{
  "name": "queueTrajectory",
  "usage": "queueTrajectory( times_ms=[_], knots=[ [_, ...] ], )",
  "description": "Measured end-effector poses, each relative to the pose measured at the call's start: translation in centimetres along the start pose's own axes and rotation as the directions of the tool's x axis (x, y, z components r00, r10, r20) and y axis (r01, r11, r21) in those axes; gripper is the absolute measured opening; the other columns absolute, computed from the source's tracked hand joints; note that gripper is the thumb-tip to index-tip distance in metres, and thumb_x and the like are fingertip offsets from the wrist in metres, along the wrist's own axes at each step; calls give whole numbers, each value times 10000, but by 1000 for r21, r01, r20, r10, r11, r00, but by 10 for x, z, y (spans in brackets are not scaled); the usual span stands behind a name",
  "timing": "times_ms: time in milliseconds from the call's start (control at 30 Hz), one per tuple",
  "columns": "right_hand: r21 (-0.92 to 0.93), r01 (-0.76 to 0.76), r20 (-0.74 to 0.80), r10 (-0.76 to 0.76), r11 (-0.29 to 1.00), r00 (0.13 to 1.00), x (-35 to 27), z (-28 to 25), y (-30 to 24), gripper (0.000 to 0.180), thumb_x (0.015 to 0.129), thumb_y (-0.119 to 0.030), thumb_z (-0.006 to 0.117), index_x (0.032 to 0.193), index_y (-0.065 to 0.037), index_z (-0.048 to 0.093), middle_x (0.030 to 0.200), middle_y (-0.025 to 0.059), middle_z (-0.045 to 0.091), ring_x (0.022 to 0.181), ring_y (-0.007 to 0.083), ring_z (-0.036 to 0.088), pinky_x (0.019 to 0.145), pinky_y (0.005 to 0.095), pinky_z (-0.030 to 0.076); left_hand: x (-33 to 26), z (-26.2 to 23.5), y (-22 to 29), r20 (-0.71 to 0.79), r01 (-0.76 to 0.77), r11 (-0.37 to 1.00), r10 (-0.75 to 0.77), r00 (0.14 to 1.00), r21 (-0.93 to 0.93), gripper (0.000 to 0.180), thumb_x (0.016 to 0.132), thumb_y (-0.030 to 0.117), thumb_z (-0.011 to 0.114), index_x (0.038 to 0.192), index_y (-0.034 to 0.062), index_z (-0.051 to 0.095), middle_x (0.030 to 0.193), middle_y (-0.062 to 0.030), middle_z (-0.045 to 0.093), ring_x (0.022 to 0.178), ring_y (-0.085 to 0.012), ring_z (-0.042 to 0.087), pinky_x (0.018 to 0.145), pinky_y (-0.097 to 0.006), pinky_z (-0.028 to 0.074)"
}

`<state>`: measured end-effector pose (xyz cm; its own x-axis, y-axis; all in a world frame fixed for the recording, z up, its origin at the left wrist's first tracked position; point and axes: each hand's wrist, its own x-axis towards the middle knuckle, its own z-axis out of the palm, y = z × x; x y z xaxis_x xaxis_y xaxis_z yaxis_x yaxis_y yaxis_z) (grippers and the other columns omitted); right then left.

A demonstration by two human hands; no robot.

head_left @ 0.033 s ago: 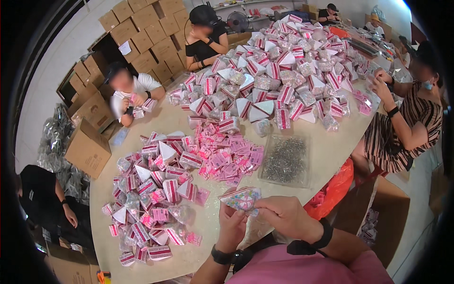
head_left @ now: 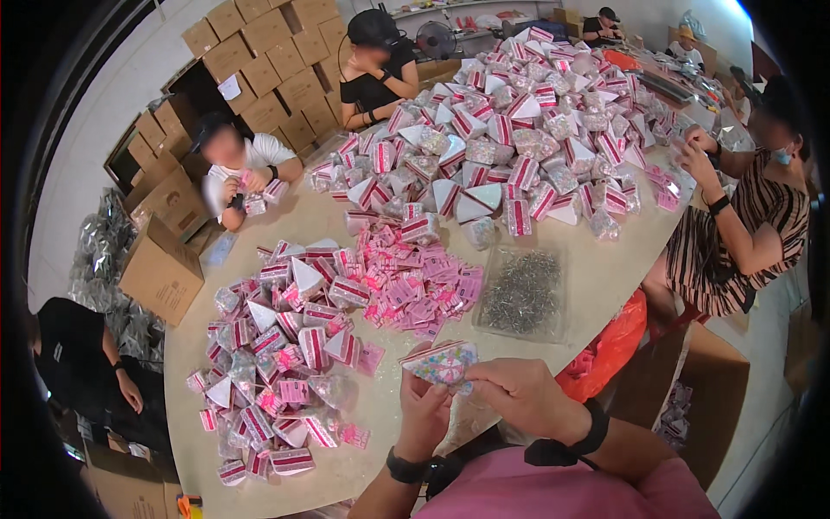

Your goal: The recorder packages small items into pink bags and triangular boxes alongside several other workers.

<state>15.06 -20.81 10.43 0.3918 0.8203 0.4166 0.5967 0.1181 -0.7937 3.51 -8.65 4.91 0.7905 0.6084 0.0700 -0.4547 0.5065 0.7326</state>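
Near the table's front edge, my left hand (head_left: 424, 419) holds a wedge shaped like a cake slice (head_left: 445, 362), with a colourful patterned face and a red-striped rim. My right hand (head_left: 523, 394) pinches its right-hand tip, fingers closed. Left of my hands is a pile of similar wedges (head_left: 313, 346), white with pink-striped edges, some in clear bags with pink cards. Behind that pile lies a heap of pink printed cards (head_left: 424, 290). A clear plastic tray (head_left: 558, 327) holds many small thin metal pieces, too fine to name.
A large mound of bagged wedges (head_left: 510, 160) covers the far part of the table (head_left: 207, 450). Several people work around it. An orange-red plastic bag (head_left: 622, 337) and an open cardboard box (head_left: 722, 381) stand at my right. Stacked cartons (head_left: 264, 65) line the back wall.
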Motion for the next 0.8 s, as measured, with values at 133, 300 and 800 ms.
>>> queueTrajectory(
  times_ms=[133,300,800],
  knots=[
    [-34,25,-5,-25,999,1000,0,2,-4,176,825,-81,538,963,-13,621,833,167,635,771,327,626,657,381,508,-3,-1,1,2,-55,997,55,999,47,710,750,81,706,1325,15,296,1295,-164,447,1209,-289,455,1023,-410,380],
    [-35,37,-20,-38,999,999,-4,5,-4,159,814,-76,531,933,-13,616,813,170,626,752,336,616,636,390,499,-8,2,3,5,-108,985,108,994,134,746,728,133,757,1313,17,309,1284,-155,458,1202,-266,460,1012,-392,382],
    [-8,-1,-41,1,1000,999,-7,4,-3,162,812,-93,529,922,-22,625,808,173,626,749,338,615,642,403,496,-8,3,6,16,-172,948,174,985,268,757,716,140,761,1306,22,304,1271,-142,451,1192,-250,458,1021,-387,367]
  ],
)
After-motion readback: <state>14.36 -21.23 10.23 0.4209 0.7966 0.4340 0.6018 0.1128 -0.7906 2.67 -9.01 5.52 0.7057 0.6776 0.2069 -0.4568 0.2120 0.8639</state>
